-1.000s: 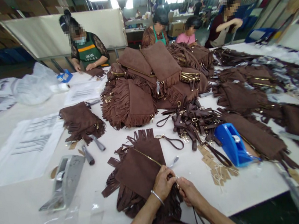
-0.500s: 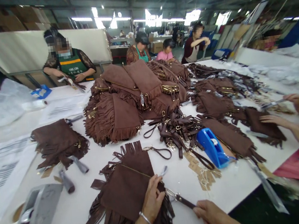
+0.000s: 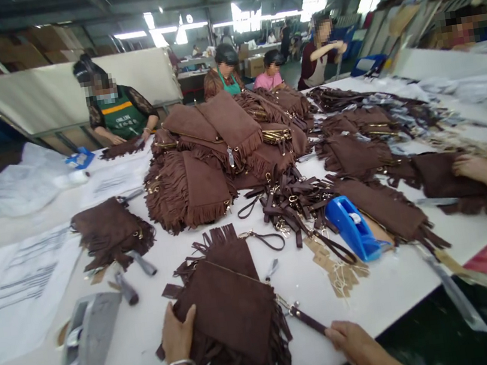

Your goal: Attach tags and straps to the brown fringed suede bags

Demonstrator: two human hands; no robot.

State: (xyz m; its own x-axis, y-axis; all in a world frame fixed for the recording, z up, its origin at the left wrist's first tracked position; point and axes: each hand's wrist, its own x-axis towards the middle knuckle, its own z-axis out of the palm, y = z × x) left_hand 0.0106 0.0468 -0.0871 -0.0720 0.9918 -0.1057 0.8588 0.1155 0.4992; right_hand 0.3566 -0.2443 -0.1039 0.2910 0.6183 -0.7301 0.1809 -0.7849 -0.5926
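A dark brown fringed bag lies on the white table in front of me. My left hand, with a bracelet at the wrist, grips the bag's left edge between thumb and fingers. A dark strap runs from a metal clip at the bag's right side, and my right hand is closed around its far end. Above the bag lies a looped wrist strap.
A grey tape dispenser stands at left, a blue one at right. Beyond are piled brown bags, loose straps and cardboard tags. Another person's hands handle a bag at right. More people stand across the table.
My left hand has moved from the bag's right side to its left edge. My right hand still holds the strap. The person across at left has lowered a brown item to the table.
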